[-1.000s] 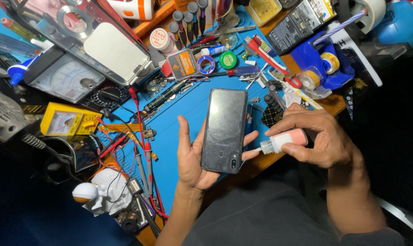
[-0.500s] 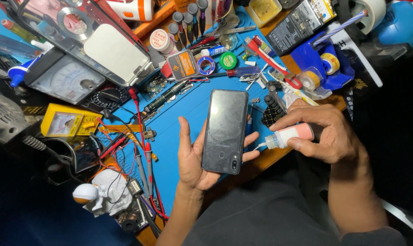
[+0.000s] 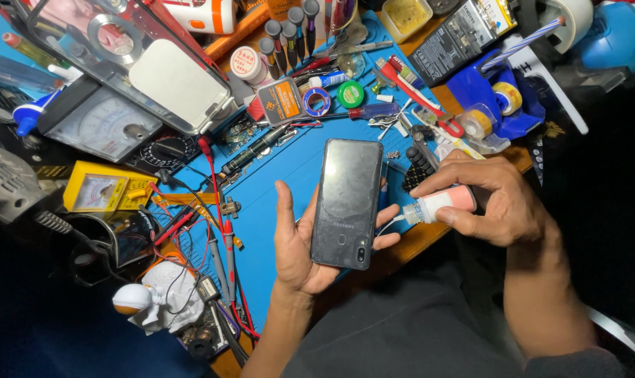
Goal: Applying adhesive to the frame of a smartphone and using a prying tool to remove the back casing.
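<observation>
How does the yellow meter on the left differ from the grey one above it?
The yellow meter is smaller and bright yellow; the grey meter is larger, with a wide pale dial. The grey meter is partly covered by a clear tray; the yellow one lies uncovered. Both have needle dials and sit left of the blue mat.

A blue mat [image 3: 289, 175] on the workbench carries meters, probes, perhaps tweezers.

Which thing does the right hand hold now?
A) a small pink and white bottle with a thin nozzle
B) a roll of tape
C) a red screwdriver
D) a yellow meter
A: the right hand grips a small pink and white bottle, its nozzle pointing at the dark phone in the left hand.
</observation>
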